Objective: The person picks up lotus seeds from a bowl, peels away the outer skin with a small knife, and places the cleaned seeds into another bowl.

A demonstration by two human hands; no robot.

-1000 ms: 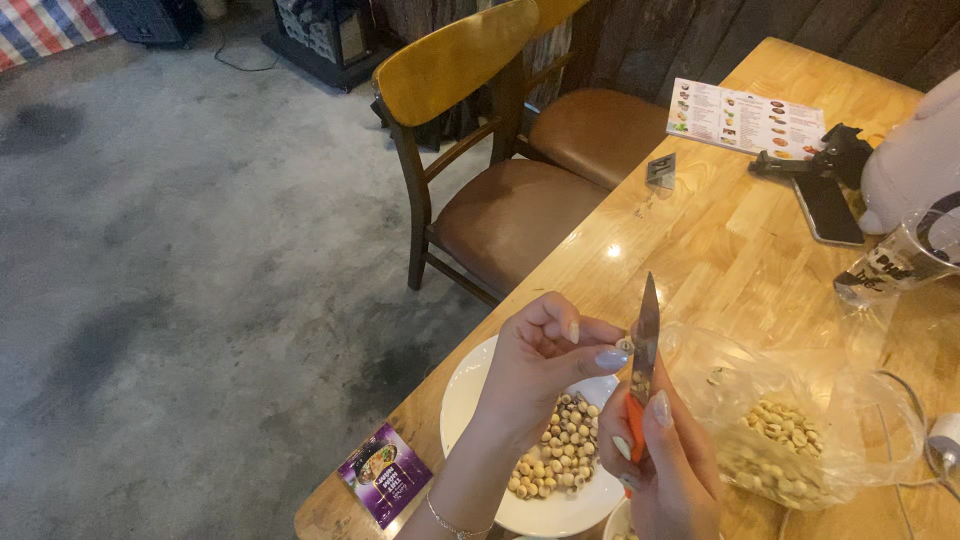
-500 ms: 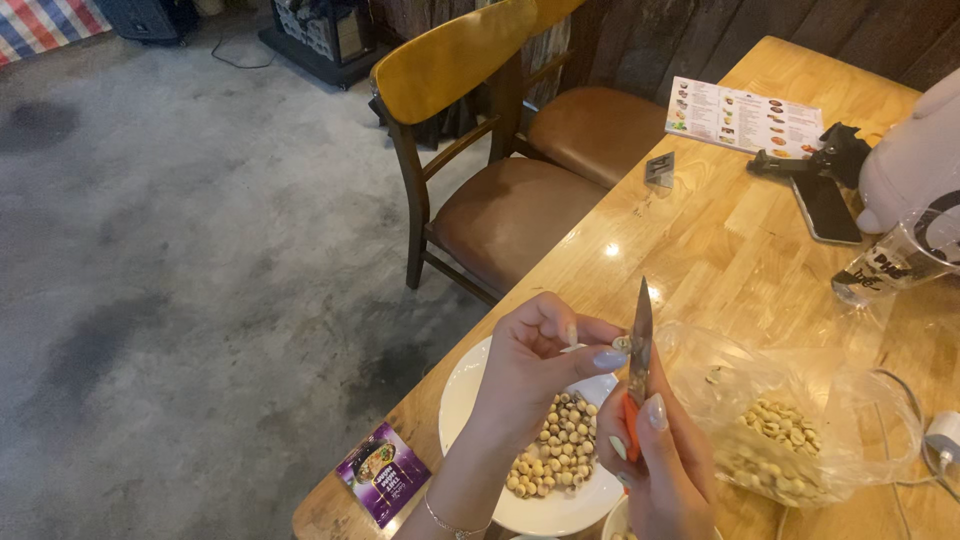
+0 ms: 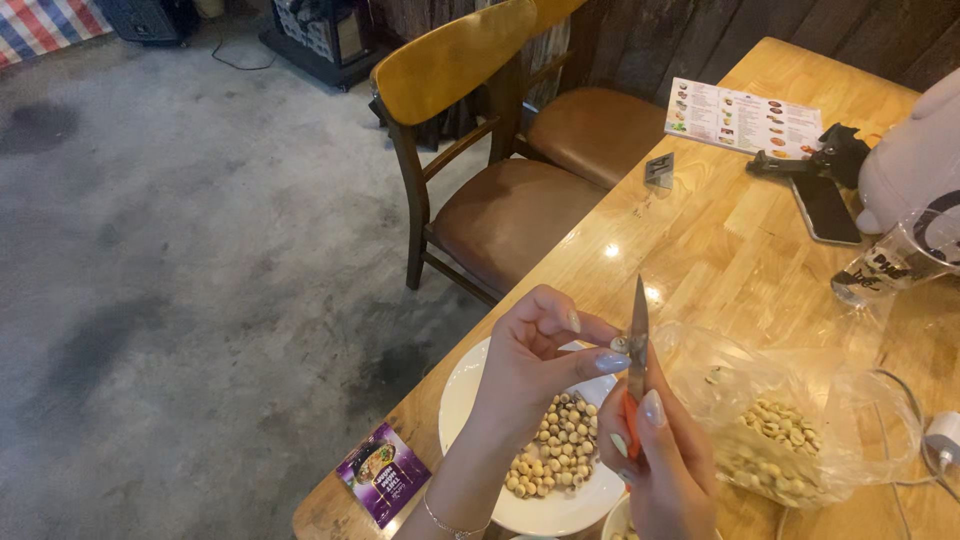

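- Since the earlier frames, little has shifted: both my hands stay raised over the plate, and the knife blade has tipped only slightly, still pointing upward.
- Head view, left hand (image 3: 535, 365): fingers closed narrowly, thumb and forefinger pinching one small pale seed (image 3: 620, 345) at the fingertips. The seed sits directly against the blade.
- Head view, right hand (image 3: 665, 460): wrapped around the orange handle of a small knife (image 3: 637, 335), thumb lying up along the handle. Blade stands near upright, tip above the seed.
- Beneath the hands: a white plate (image 3: 462, 400) at the table's near edge, carrying a heap of pale round seeds (image 3: 555, 455).
- Just right of the plate: a clear plastic bag (image 3: 790, 440), open and slumped, holding more seeds of the same kind.
- Near corner of the wooden table (image 3: 700, 240): a small purple packet (image 3: 382, 473), lying flat, just beside the plate.
- Bottom edge, under my right hand: the rim of a small bowl (image 3: 615, 522), mostly hidden; contents not readable.
- Far side of the table: a printed card (image 3: 745, 115), a dark phone (image 3: 825, 205) beside a black holder, and a clear plastic cup (image 3: 905, 260) at the right edge.
- Beyond the table edge: two wooden chairs (image 3: 480, 140) with brown cushioned seats, standing on grey concrete floor.
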